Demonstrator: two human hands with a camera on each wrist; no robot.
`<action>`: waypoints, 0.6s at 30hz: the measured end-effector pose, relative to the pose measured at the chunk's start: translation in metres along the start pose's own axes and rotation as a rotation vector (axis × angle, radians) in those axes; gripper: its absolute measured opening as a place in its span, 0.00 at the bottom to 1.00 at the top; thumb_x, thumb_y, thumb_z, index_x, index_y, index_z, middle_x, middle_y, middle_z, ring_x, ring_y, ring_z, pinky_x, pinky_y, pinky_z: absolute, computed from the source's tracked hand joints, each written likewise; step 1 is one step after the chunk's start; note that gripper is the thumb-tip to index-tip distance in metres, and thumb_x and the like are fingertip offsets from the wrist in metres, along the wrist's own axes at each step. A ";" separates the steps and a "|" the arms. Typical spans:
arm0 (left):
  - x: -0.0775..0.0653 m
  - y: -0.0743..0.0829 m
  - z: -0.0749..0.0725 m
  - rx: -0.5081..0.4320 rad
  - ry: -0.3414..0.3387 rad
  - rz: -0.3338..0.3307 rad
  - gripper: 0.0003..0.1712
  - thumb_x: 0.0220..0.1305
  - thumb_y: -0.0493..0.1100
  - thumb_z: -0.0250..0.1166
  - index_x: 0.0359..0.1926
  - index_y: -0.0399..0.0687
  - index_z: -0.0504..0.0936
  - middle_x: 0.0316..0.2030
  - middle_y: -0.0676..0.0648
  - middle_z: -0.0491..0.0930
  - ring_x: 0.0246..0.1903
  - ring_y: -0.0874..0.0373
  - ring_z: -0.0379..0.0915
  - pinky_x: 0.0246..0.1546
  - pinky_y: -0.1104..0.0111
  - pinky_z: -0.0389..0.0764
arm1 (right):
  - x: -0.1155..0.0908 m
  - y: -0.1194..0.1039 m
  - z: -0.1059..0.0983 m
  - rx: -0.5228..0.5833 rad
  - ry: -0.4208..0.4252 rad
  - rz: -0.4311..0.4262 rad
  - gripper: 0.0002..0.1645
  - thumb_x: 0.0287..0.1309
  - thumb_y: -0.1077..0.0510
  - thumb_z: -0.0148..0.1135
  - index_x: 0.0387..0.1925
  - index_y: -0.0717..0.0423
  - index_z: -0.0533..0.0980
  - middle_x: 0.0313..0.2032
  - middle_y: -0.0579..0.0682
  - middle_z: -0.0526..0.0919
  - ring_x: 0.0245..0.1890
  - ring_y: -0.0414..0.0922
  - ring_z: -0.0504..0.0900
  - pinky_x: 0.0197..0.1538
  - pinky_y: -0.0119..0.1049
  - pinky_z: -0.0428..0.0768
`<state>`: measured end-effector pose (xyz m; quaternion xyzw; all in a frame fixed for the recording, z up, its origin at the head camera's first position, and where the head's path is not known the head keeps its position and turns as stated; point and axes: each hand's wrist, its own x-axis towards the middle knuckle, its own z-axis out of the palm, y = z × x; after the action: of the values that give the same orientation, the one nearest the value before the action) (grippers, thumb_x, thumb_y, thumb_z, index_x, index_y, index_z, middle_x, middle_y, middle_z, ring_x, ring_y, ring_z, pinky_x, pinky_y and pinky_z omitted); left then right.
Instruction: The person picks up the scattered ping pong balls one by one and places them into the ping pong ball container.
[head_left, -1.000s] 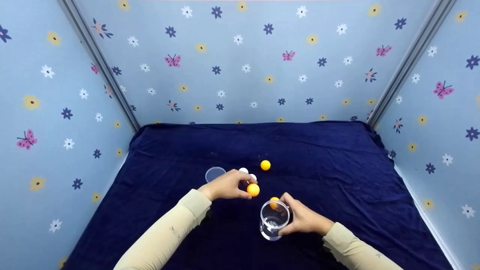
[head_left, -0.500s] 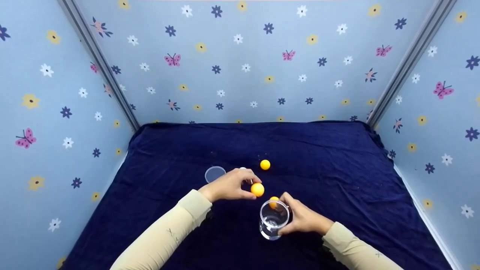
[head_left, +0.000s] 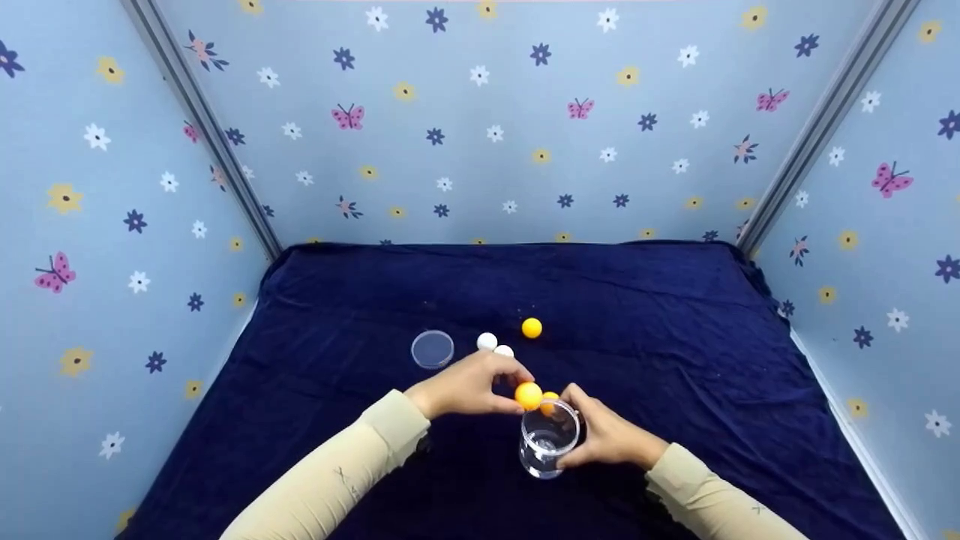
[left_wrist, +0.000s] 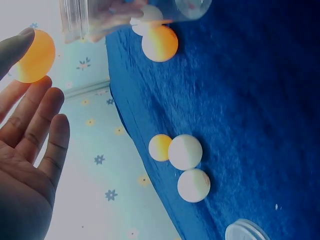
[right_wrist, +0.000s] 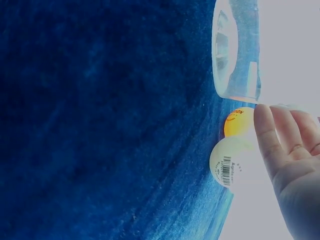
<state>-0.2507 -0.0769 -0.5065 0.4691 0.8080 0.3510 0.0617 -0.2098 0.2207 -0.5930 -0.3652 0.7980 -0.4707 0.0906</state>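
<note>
Pale blue walls [head_left: 495, 169] printed with flowers and butterflies met at two grey metal posts [head_left: 196, 112]; below them, a wrinkled navy cloth [head_left: 660, 360] covered the tabletop. The left hand [head_left: 466, 384] pinched an orange table-tennis ball [head_left: 527, 396] between thumb and fingers; that ball was in the air, just above the mouth of a clear plastic jar [head_left: 541, 444] and outside it, with a gap showing in the left wrist view. The right hand [head_left: 611, 435] was curled round the jar, which was mouth up; whether its base rested on the cloth could not be told. The hands were near but apart, in cream sleeves [head_left: 337, 472]. A second orange ball [left_wrist: 160, 44] and a barcode-printed white ball [right_wrist: 227, 162] lay beside the jar; farther off, two white balls [head_left: 487, 341] sat side by side; a third orange ball [head_left: 532, 328] lay beyond them to the right; a clear round lid [head_left: 433, 349] lay to their left.
</note>
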 end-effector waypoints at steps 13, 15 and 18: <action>0.000 0.008 0.015 0.019 -0.040 0.058 0.21 0.60 0.45 0.82 0.52 0.44 0.90 0.46 0.47 0.91 0.45 0.54 0.86 0.52 0.72 0.84 | 0.000 0.002 0.001 -0.014 0.004 -0.028 0.47 0.38 0.55 0.93 0.51 0.67 0.68 0.51 0.53 0.87 0.51 0.60 0.88 0.59 0.44 0.86; -0.001 0.008 0.017 0.019 -0.050 0.061 0.22 0.60 0.45 0.83 0.53 0.44 0.90 0.45 0.47 0.91 0.44 0.54 0.86 0.52 0.72 0.84 | 0.000 0.002 0.000 -0.013 0.004 -0.025 0.47 0.38 0.55 0.93 0.51 0.66 0.68 0.51 0.51 0.87 0.50 0.60 0.88 0.59 0.43 0.86; -0.002 0.008 0.020 0.021 -0.066 0.070 0.22 0.60 0.45 0.83 0.53 0.44 0.90 0.45 0.47 0.91 0.44 0.53 0.86 0.52 0.71 0.85 | 0.000 0.001 0.000 -0.017 0.006 -0.013 0.47 0.38 0.54 0.93 0.52 0.63 0.69 0.51 0.49 0.87 0.51 0.60 0.88 0.59 0.42 0.86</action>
<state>-0.2355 -0.0656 -0.5172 0.5088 0.7924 0.3289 0.0711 -0.2102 0.2213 -0.5944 -0.3699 0.7999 -0.4654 0.0822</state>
